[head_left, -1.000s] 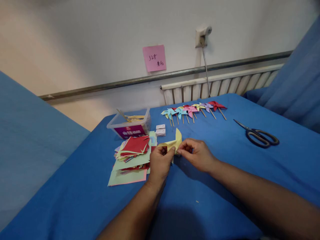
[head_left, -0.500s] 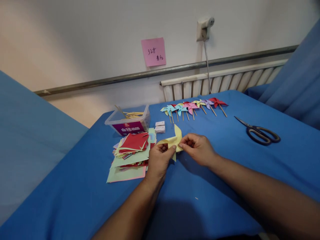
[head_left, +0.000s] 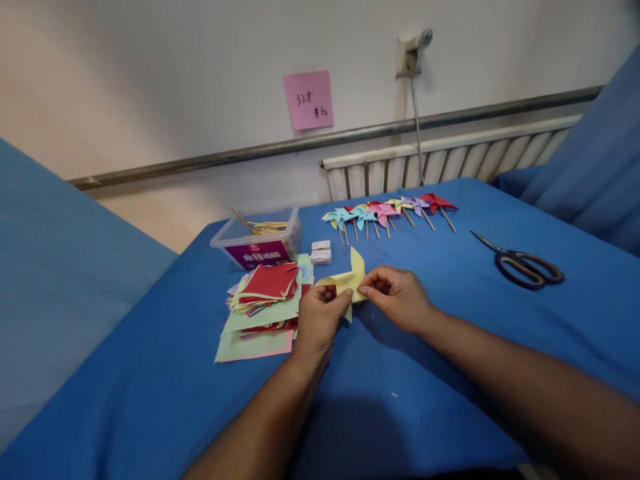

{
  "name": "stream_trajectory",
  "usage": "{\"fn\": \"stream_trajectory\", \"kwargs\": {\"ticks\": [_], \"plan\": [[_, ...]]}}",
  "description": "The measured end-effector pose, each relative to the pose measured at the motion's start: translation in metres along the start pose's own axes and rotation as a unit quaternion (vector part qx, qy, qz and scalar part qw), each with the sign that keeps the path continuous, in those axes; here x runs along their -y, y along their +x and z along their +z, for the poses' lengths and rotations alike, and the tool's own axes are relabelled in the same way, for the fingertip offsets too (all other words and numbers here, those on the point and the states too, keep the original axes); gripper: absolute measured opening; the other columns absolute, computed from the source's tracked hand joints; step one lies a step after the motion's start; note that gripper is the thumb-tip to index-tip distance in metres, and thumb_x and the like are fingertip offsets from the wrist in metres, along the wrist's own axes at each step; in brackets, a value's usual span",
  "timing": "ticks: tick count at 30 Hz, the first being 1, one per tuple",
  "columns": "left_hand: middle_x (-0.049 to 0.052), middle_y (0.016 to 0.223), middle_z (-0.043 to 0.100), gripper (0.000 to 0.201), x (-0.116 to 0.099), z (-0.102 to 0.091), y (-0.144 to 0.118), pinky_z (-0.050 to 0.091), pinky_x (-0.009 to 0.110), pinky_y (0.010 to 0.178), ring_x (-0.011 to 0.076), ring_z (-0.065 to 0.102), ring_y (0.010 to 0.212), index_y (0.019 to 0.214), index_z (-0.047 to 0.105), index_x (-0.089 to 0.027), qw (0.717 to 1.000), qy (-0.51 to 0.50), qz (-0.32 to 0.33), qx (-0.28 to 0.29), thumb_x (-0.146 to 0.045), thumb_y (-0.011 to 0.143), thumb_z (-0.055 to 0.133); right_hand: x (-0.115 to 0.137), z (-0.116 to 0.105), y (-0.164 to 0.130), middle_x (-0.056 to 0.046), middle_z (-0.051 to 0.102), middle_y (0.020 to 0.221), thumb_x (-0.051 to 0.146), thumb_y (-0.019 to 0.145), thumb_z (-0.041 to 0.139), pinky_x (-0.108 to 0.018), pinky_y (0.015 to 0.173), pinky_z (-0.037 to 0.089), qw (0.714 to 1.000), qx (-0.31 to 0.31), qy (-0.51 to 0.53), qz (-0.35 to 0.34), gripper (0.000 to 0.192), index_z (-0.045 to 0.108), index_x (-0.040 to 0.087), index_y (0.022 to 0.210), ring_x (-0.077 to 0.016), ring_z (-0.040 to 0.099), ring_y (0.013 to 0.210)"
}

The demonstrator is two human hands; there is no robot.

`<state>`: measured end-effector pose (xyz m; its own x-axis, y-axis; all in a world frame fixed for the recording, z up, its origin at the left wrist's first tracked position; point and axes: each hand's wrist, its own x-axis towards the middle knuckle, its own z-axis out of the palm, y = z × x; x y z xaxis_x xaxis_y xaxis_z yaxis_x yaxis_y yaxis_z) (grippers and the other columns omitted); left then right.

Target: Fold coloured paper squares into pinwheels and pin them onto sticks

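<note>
Between my hands, above the blue cloth, is a yellow paper pinwheel (head_left: 353,278) with its blades partly folded in. My left hand (head_left: 323,313) is closed on its left side, the thumb pressing near the centre. My right hand (head_left: 397,297) pinches at the right of the centre with thumb and forefinger; whether a small pin is between those fingertips I cannot make out. No stick shows on this pinwheel. Left of my left hand lies a stack of cut coloured paper (head_left: 267,282), red on top, over larger green sheets (head_left: 255,347).
A clear plastic box (head_left: 260,250) of wooden sticks stands behind the paper. Two small white boxes (head_left: 321,253) sit beside it. Several finished pinwheels (head_left: 383,212) lie in a row at the back. Black-handled scissors (head_left: 525,267) rest at the right on the blue cloth (head_left: 425,413).
My hands keep nearly the same hold on the yellow pinwheel. The view has shifted very slightly; nothing was taken up or let go.
</note>
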<state>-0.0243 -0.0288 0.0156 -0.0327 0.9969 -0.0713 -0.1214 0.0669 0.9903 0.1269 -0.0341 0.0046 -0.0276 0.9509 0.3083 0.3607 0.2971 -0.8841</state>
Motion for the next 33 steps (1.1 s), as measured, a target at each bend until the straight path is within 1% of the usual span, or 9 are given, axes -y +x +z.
{"fn": "stream_trajectory", "kwargs": {"ticks": [7,12,17,21,25,29,31,33], "plan": [[0.004,0.072,0.072,0.026,-0.0008,0.0004,-0.0012,0.049,0.023,0.060,0.0150,0.064,0.064,0.079,0.072,-0.014,1.000,-0.007,-0.007,-0.002,-0.024,0.055,0.079,0.0040,-0.0023,-0.0005,0.002,0.062,0.065,0.024,0.079,0.062,-0.022,0.054,0.040,1.000,0.003,-0.015,-0.006,0.009,0.066,0.019,0.073,-0.0100,0.052,0.056],[0.005,0.075,0.072,0.026,-0.0011,-0.0003,-0.0006,0.049,0.023,0.062,0.0142,0.064,0.066,0.079,0.072,-0.013,1.000,0.002,-0.003,0.002,-0.024,0.056,0.079,0.0053,-0.0041,-0.0012,0.002,0.062,0.065,0.022,0.079,0.062,-0.023,0.056,0.040,0.999,0.000,-0.031,-0.037,0.008,0.065,0.019,0.073,-0.0101,0.052,0.058],[0.004,0.076,0.071,0.023,-0.0001,-0.0017,0.0003,0.047,0.023,0.061,0.0137,0.062,0.065,0.078,0.071,-0.013,0.999,0.036,0.023,-0.001,-0.024,0.059,0.077,0.0059,-0.0041,-0.0021,0.002,0.062,0.067,0.021,0.079,0.061,-0.024,0.057,0.040,0.997,-0.002,-0.046,-0.055,0.007,0.064,0.020,0.073,-0.0104,0.053,0.059],[0.001,0.068,0.067,0.020,-0.0004,-0.0015,-0.0007,0.044,0.022,0.059,0.0131,0.059,0.062,0.076,0.069,-0.014,0.995,0.079,0.054,-0.005,-0.024,0.060,0.075,0.0055,-0.0032,-0.0027,0.002,0.061,0.067,0.022,0.080,0.061,-0.024,0.057,0.040,0.997,-0.004,-0.049,-0.061,0.008,0.064,0.020,0.072,-0.0109,0.053,0.059],[-0.001,0.060,0.061,0.015,-0.0021,-0.0010,-0.0025,0.040,0.022,0.054,0.0115,0.054,0.056,0.069,0.065,-0.015,0.988,0.124,0.092,-0.020,-0.024,0.062,0.074,0.0052,-0.0028,-0.0033,0.002,0.061,0.066,0.023,0.080,0.061,-0.024,0.057,0.040,0.997,-0.002,-0.055,-0.058,0.009,0.064,0.020,0.072,-0.0110,0.053,0.059],[-0.003,0.056,0.056,0.012,-0.0052,-0.0008,-0.0046,0.038,0.022,0.052,0.0105,0.049,0.054,0.066,0.064,-0.016,0.982,0.153,0.110,-0.022,-0.024,0.063,0.072,0.0055,-0.0027,-0.0035,0.003,0.060,0.066,0.022,0.080,0.061,-0.024,0.056,0.039,0.996,0.002,-0.063,-0.059,0.009,0.063,0.020,0.072,-0.0107,0.053,0.059],[-0.003,0.057,0.056,0.011,-0.0069,-0.0008,-0.0061,0.039,0.022,0.053,0.0107,0.049,0.054,0.065,0.063,-0.016,0.978,0.168,0.121,-0.021,-0.024,0.065,0.072,0.0058,-0.0023,-0.0038,0.003,0.060,0.066,0.022,0.080,0.061,-0.024,0.056,0.039,0.997,0.001,-0.059,-0.058,0.009,0.063,0.020,0.072,-0.0106,0.052,0.059],[-0.002,0.061,0.060,0.009,-0.0078,-0.0010,-0.0077,0.041,0.023,0.056,0.0118,0.053,0.057,0.067,0.065,-0.016,0.973,0.183,0.137,-0.019,-0.024,0.066,0.071,0.0061,-0.0013,-0.0044,0.003,0.060,0.066,0.022,0.080,0.061,-0.024,0.056,0.039,0.997,-0.001,-0.050,-0.051,0.009,0.063,0.020,0.072,-0.0106,0.052,0.058]]}}
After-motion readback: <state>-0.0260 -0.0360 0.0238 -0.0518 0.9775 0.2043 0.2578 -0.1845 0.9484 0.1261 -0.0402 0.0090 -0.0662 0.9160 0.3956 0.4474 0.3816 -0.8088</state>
